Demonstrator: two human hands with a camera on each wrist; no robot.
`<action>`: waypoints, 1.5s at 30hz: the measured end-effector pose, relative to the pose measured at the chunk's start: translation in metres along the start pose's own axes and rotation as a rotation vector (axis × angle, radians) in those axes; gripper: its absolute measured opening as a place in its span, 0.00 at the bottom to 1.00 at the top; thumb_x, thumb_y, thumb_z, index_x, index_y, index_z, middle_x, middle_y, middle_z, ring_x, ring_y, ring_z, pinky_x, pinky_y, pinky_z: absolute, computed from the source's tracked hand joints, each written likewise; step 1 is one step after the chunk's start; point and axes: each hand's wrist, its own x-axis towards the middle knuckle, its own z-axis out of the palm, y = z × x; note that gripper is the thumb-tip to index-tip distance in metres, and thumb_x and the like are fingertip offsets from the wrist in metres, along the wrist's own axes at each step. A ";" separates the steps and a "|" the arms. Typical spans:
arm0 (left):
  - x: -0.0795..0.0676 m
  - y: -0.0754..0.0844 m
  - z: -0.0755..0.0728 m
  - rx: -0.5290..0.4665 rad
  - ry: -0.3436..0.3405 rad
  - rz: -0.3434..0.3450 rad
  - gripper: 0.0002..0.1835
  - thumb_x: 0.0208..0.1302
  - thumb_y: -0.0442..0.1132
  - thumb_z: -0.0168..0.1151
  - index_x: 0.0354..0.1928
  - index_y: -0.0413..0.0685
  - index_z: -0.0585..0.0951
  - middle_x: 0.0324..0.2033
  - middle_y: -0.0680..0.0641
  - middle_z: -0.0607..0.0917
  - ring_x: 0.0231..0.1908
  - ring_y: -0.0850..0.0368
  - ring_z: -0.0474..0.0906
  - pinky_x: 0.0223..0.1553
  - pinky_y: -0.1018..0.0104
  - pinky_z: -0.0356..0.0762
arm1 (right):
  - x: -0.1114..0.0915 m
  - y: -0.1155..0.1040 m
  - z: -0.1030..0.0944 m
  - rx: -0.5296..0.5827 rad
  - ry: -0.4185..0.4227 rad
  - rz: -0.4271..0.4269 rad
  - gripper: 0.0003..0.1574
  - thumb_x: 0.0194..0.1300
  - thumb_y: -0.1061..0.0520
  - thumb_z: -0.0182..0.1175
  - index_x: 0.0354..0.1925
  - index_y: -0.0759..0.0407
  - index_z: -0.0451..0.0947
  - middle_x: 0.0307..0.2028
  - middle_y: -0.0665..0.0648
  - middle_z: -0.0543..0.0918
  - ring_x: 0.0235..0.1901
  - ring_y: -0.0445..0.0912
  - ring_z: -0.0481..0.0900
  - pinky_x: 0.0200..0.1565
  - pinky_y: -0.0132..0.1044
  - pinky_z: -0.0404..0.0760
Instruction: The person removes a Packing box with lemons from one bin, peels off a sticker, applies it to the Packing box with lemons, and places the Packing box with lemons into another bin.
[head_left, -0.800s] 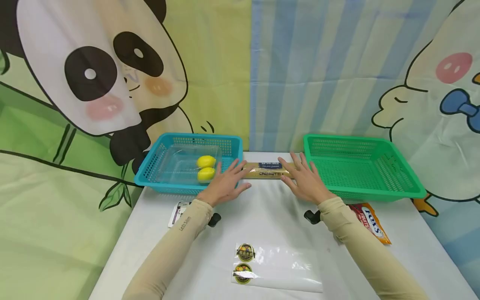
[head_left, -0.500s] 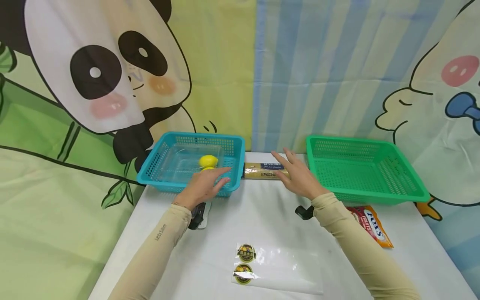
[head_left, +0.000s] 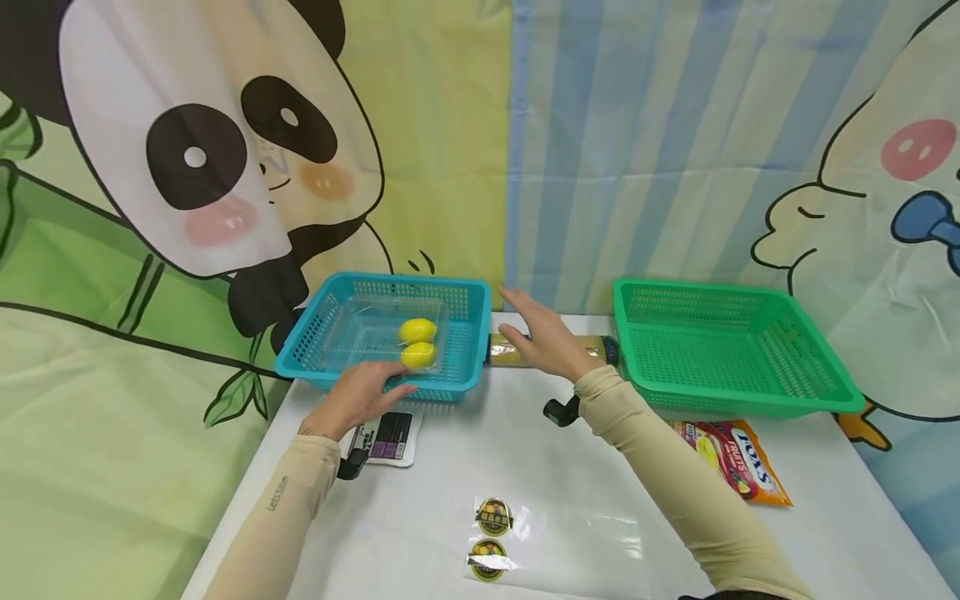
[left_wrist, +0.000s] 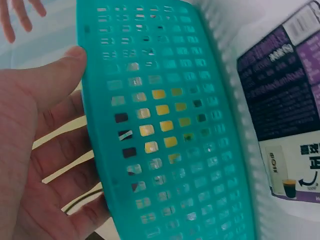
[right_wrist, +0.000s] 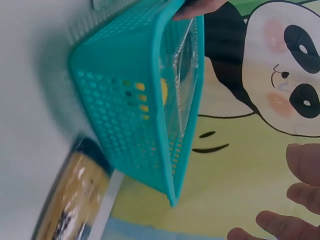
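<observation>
My left hand [head_left: 363,398] is at the front rim of the blue basket [head_left: 480,342]. In the left wrist view its thumb [left_wrist: 65,67] overlaps the rim's edge and the fingers lie behind that edge; whether they touch cannot be told. Inside the basket, two lemons [head_left: 417,331] sit with a clear plastic box [head_left: 360,321]. My right hand [head_left: 551,337] hovers in front of the spaghetti pack [head_left: 510,352], fingers straight and pointing toward the basket's right end. It holds nothing and partly hides the pack. In the right wrist view the pack [right_wrist: 75,190] lies beside the basket.
A green basket [head_left: 705,350] stands at the back right, a Fox's candy bag [head_left: 738,462] in front of it. Below my left hand lies a white and purple pouch [head_left: 393,437]. A clear bag with round stickers [head_left: 562,542] lies at the table's front. A printed curtain hangs behind.
My left hand has moved left and toward me, from beside the spaghetti pack to the blue basket's front rim. My right hand has shifted left across the pack. The baskets stay put.
</observation>
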 end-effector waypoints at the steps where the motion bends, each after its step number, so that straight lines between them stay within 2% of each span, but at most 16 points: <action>1: -0.001 -0.001 0.001 0.003 0.000 0.001 0.21 0.70 0.51 0.65 0.56 0.43 0.85 0.50 0.42 0.88 0.51 0.42 0.84 0.55 0.44 0.81 | 0.005 -0.001 0.004 0.018 0.004 0.001 0.41 0.78 0.50 0.53 0.80 0.53 0.50 0.78 0.62 0.59 0.76 0.58 0.59 0.74 0.56 0.62; 2: -0.002 -0.003 0.002 0.001 0.000 -0.007 0.21 0.70 0.51 0.65 0.55 0.43 0.85 0.49 0.43 0.89 0.50 0.43 0.85 0.54 0.45 0.82 | 0.009 -0.002 0.008 0.034 0.007 0.004 0.41 0.78 0.50 0.53 0.81 0.54 0.50 0.77 0.61 0.60 0.76 0.58 0.60 0.74 0.55 0.63; 5: -0.004 -0.006 0.005 -0.005 0.002 -0.028 0.21 0.69 0.52 0.65 0.54 0.44 0.85 0.48 0.44 0.89 0.50 0.44 0.85 0.54 0.46 0.82 | 0.021 -0.007 0.021 0.091 -0.001 0.026 0.42 0.78 0.50 0.53 0.81 0.54 0.48 0.76 0.62 0.62 0.70 0.59 0.70 0.68 0.55 0.73; 9: -0.006 -0.008 0.010 -0.019 0.016 -0.057 0.22 0.69 0.54 0.65 0.55 0.45 0.85 0.49 0.46 0.89 0.50 0.46 0.85 0.53 0.47 0.82 | 0.036 -0.015 0.038 0.163 -0.046 0.071 0.44 0.78 0.47 0.53 0.81 0.52 0.45 0.75 0.63 0.64 0.64 0.60 0.77 0.60 0.55 0.80; 16: -0.006 -0.005 0.016 -0.003 0.090 -0.036 0.19 0.68 0.54 0.65 0.51 0.48 0.86 0.43 0.48 0.90 0.42 0.50 0.86 0.47 0.51 0.85 | 0.058 -0.025 0.062 0.357 -0.126 0.197 0.46 0.79 0.42 0.50 0.82 0.48 0.40 0.76 0.65 0.61 0.70 0.63 0.69 0.67 0.58 0.73; 21: -0.005 -0.002 0.020 -0.001 0.122 -0.018 0.17 0.68 0.53 0.66 0.48 0.50 0.86 0.40 0.50 0.90 0.38 0.53 0.86 0.43 0.54 0.85 | 0.067 -0.020 0.076 0.428 -0.185 0.315 0.46 0.79 0.42 0.49 0.82 0.49 0.39 0.78 0.65 0.58 0.74 0.61 0.63 0.69 0.59 0.69; 24: -0.005 -0.002 0.021 -0.017 0.137 -0.016 0.17 0.67 0.53 0.67 0.48 0.49 0.86 0.39 0.49 0.90 0.37 0.53 0.86 0.43 0.54 0.85 | 0.073 -0.018 0.082 0.449 -0.219 0.361 0.46 0.79 0.43 0.49 0.82 0.50 0.39 0.78 0.66 0.56 0.74 0.61 0.63 0.70 0.59 0.68; 27: -0.006 -0.003 0.021 -0.036 0.146 -0.018 0.16 0.67 0.53 0.67 0.48 0.50 0.86 0.38 0.49 0.90 0.36 0.54 0.86 0.43 0.54 0.86 | 0.078 -0.020 0.086 0.481 -0.250 0.400 0.46 0.80 0.42 0.48 0.82 0.49 0.38 0.79 0.66 0.54 0.68 0.64 0.71 0.66 0.59 0.73; 30: -0.008 -0.006 0.021 -0.048 0.150 -0.018 0.16 0.67 0.53 0.66 0.47 0.50 0.86 0.38 0.50 0.90 0.36 0.55 0.86 0.42 0.55 0.86 | 0.084 -0.023 0.093 0.536 -0.276 0.445 0.47 0.79 0.42 0.50 0.82 0.48 0.38 0.80 0.63 0.51 0.64 0.65 0.75 0.59 0.59 0.80; 37: -0.008 -0.007 0.022 -0.072 0.134 -0.027 0.15 0.67 0.52 0.67 0.46 0.50 0.86 0.37 0.51 0.90 0.36 0.56 0.85 0.42 0.55 0.85 | 0.089 -0.025 0.110 0.562 -0.279 0.500 0.48 0.78 0.44 0.51 0.82 0.49 0.38 0.81 0.61 0.48 0.70 0.66 0.67 0.51 0.60 0.84; 45: -0.007 -0.006 0.023 -0.080 0.147 -0.028 0.16 0.67 0.52 0.66 0.46 0.50 0.86 0.38 0.50 0.90 0.37 0.54 0.86 0.42 0.54 0.86 | 0.092 -0.027 0.122 0.654 -0.237 0.532 0.50 0.77 0.49 0.54 0.82 0.46 0.35 0.81 0.64 0.45 0.70 0.69 0.65 0.49 0.63 0.84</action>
